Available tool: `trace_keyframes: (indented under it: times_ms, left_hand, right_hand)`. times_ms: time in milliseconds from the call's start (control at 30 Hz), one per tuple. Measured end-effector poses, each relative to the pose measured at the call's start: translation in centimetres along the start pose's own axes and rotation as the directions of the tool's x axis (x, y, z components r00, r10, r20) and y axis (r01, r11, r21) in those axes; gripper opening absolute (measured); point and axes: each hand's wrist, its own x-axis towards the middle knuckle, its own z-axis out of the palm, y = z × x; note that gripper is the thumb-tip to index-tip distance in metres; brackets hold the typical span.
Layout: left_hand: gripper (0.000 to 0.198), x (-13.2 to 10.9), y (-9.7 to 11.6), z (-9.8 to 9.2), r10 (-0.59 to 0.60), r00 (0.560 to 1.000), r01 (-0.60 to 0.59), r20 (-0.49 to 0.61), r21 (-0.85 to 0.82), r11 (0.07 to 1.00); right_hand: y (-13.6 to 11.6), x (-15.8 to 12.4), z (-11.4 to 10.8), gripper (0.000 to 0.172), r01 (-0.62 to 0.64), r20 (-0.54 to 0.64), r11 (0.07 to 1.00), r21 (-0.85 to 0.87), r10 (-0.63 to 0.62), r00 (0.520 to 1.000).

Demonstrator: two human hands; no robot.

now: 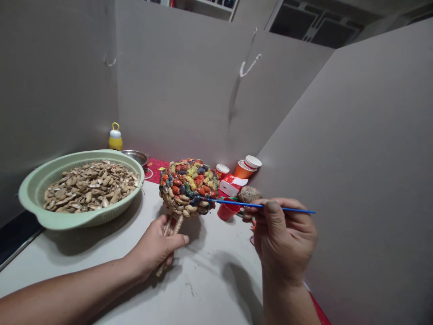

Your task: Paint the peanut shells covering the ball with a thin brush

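Note:
My left hand point(161, 243) is closed round the wrapped stem of a ball-shaped craft tree point(187, 187) covered in peanut shells. Red, yellow, orange and dark blue paint coats the shells on its upper part, while those along the underside are bare tan. Between thumb and fingers my right hand point(286, 234) pinches a thin blue paintbrush point(270, 207), held nearly level. The brush tip touches dark blue shells low on the ball's right side. Part of the stem is hidden behind my left fingers.
A green colander point(30, 194) full of peanut shells point(91, 187) stands at left, with a metal bowl point(135, 157) and a yellow bottle point(115, 140) behind. Past the ball are a red cup point(227, 210), a twine ball point(249, 194), stacked paper cups point(245, 168) and a red-white box point(232, 184). Grey panels enclose the table.

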Motion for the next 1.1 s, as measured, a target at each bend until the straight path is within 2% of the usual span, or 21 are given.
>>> trace_keyframes:
  times_ms: [267, 500, 867, 1100]
  left_hand:
    - [0.046, 0.3, -0.2, -0.1, 0.008, 1.000, -0.009, -0.023, -0.008, 1.000]
    - [0.046, 0.2, -0.3, 0.1, 0.005, 1.000, -0.005, -0.027, 0.002, 1.000]
    - [0.047, 0.2, 0.0, 0.1, 0.003, 0.999, -0.002, -0.035, 0.025, 1.000]
    - [0.045, 0.2, -0.1, 0.1, -0.004, 0.999, 0.006, -0.051, 0.035, 0.999]
  right_hand:
    - [-0.8, -0.1, 0.3, 0.040, 0.040, -0.038, 0.999, -0.004, -0.040, 0.998]
    - [-0.8, -0.7, 0.8, 0.030, 0.104, -0.008, 0.994, -0.015, -0.104, 0.995]
    - [-0.2, -1.2, -0.1, 0.024, 0.163, -0.007, 0.977, -0.138, -0.166, 0.986]
    - [-0.6, -1.4, -0.2, 0.023, 0.187, 0.012, 0.972, -0.143, -0.187, 0.982]
